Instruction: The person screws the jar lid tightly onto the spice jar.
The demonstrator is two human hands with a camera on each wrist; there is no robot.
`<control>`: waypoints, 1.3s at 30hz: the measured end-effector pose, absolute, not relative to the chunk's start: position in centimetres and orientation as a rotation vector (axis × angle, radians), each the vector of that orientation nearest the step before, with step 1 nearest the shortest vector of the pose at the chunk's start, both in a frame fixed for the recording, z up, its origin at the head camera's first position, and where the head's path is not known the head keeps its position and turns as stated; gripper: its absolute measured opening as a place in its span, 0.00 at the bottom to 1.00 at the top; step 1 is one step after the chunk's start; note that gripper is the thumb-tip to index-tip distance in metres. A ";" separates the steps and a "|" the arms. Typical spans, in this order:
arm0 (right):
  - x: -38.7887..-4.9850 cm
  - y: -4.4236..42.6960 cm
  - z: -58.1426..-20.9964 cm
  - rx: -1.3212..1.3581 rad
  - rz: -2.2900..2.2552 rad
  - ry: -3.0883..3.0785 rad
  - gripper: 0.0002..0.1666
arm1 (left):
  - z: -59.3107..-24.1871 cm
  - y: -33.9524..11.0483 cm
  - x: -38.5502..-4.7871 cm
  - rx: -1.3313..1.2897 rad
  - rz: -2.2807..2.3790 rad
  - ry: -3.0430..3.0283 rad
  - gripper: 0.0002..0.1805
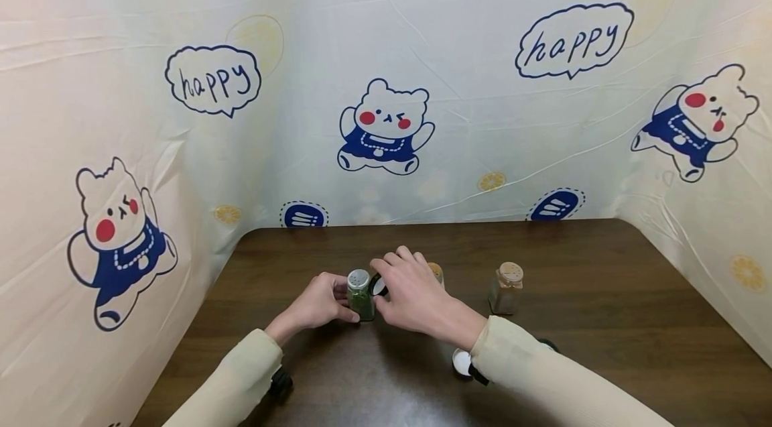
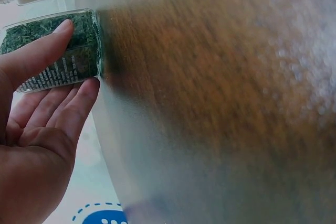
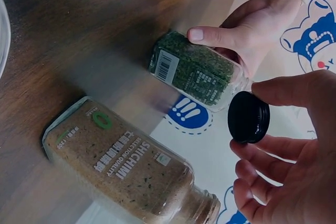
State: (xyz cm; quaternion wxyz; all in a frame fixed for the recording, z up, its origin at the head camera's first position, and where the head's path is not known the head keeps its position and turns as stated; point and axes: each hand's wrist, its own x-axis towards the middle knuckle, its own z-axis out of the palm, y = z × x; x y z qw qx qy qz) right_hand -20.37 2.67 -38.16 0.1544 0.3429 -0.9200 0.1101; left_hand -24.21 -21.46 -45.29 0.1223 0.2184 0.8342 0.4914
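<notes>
My left hand [image 1: 316, 303] holds a glass spice jar of green dried herbs [image 1: 360, 305], which stands upright on the table. The thumb [image 2: 50, 45] lies on one side of the jar and the fingers on the other. A perforated shaker top [image 1: 358, 279] shows on its mouth. Just right of it, my right hand [image 1: 416, 293] pinches a black screw cap [image 3: 249, 117] between thumb and fingers. The cap is tilted, off the jar, with its pale inside [image 1: 378, 287] showing in the head view.
A jar of brownish seasoning [image 1: 505, 289] stands to the right on the wooden table [image 1: 579, 259]. Another jar [image 1: 437, 272] is mostly hidden behind my right hand. By the right sleeve lies a cap [image 1: 462, 362], white inside up. A dark round edge [image 1: 549, 344] peeks past that sleeve.
</notes>
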 end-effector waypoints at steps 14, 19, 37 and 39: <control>-20.6 2.5 -38.2 0.988 0.314 -2.625 0.28 | -45.1 -21.5 -24.0 0.652 1.428 2.431 0.27; -20.7 2.4 -38.2 0.993 0.315 -2.613 0.27 | -45.2 -21.5 -24.0 0.649 1.430 2.432 0.27; -20.9 1.7 -37.8 1.005 0.359 -2.622 0.28 | -45.0 -21.4 -24.0 0.650 1.438 2.418 0.27; -20.9 1.6 -37.8 1.004 0.355 -2.623 0.28 | -45.0 -21.4 -24.0 0.646 1.437 2.417 0.27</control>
